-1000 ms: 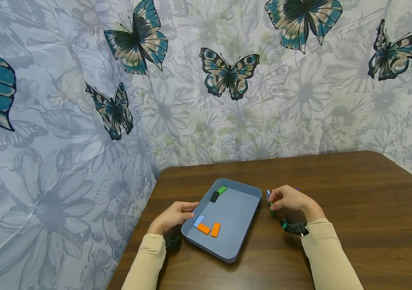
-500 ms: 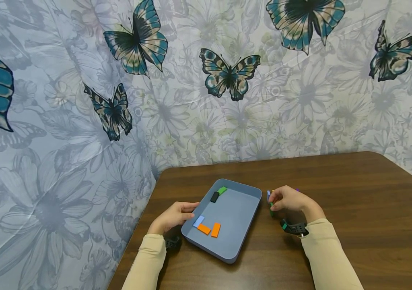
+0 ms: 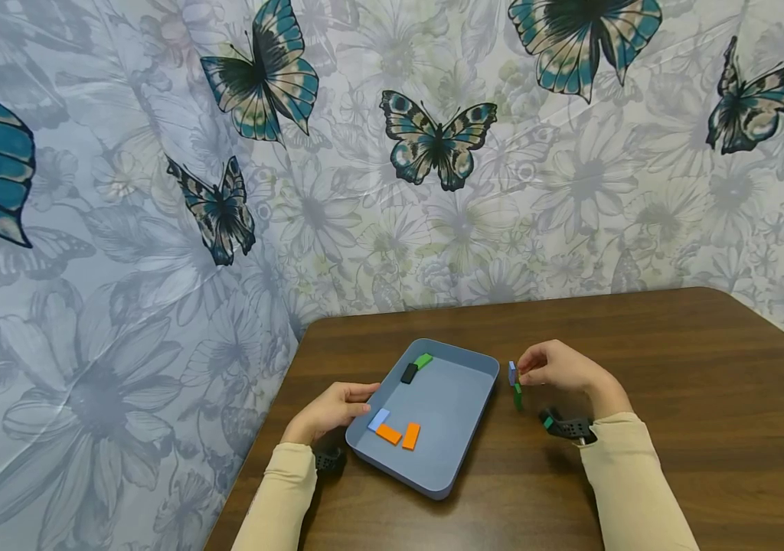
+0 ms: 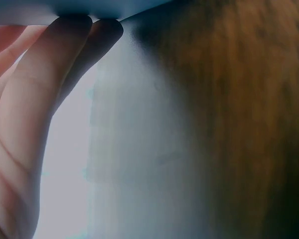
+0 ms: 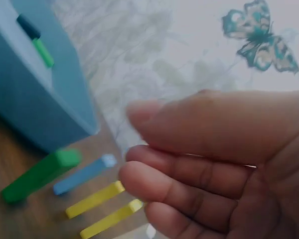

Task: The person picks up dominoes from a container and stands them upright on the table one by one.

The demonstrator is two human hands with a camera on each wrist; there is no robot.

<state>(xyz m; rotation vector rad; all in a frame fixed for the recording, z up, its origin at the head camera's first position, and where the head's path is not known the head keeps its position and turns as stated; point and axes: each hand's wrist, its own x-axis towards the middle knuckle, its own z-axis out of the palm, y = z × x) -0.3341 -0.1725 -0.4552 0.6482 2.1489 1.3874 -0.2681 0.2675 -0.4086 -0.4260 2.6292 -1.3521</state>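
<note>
My left hand (image 3: 328,413) rests at the left side of a blue-grey tray (image 3: 450,428), its fairly straight fingers touching the wall. In the left wrist view, those fingertips (image 4: 72,25) meet the tray's edge. My right hand (image 3: 564,371) is right of the tray, beside upright domino-like blocks. The right wrist view shows a green block (image 5: 42,174), a blue block (image 5: 84,174) and two yellow blocks, one (image 5: 94,199) before the other (image 5: 112,220), standing in a row. Right thumb and fingers are loosely bent with a gap between; nothing shows in them.
Inside the tray lie a black block (image 3: 409,373), a light green block (image 3: 423,360), a light blue block (image 3: 378,419) and two orange blocks, one (image 3: 388,435) beside the other (image 3: 411,436). A butterfly-print cloth (image 3: 364,252) hangs behind the brown table (image 3: 709,428).
My right hand has drawn slightly back to the right and upward, uncovering more of the blue and green upright blocks. The left hand and tray stay in place.
</note>
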